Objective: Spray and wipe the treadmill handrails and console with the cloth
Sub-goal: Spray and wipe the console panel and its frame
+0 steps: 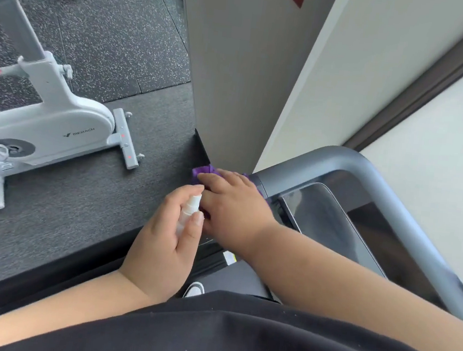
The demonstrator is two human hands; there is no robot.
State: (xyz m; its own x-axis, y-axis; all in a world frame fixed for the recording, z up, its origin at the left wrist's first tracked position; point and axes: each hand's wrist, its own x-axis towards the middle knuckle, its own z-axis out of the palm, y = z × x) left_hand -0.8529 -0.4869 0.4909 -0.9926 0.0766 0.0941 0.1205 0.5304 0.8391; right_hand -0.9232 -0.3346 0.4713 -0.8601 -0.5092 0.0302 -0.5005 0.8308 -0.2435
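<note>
My right hand (231, 204) presses a purple cloth (202, 171) down on the left end of the treadmill's grey handrail (367, 172). Only the cloth's edges show around my fingers. Just below it, my left hand (166, 242) grips a small white spray bottle (189, 212) upright, thumb across its body and nozzle near the cloth. The dark glossy console screen (331, 223) lies right of my right hand, inside the handrail's bend.
A white exercise bike (58, 125) stands on the dark speckled floor mat at left. A beige pillar (235, 75) rises straight ahead, its base beside the cloth. A window frame runs along the right. The treadmill's black side rail (72, 267) crosses below my left hand.
</note>
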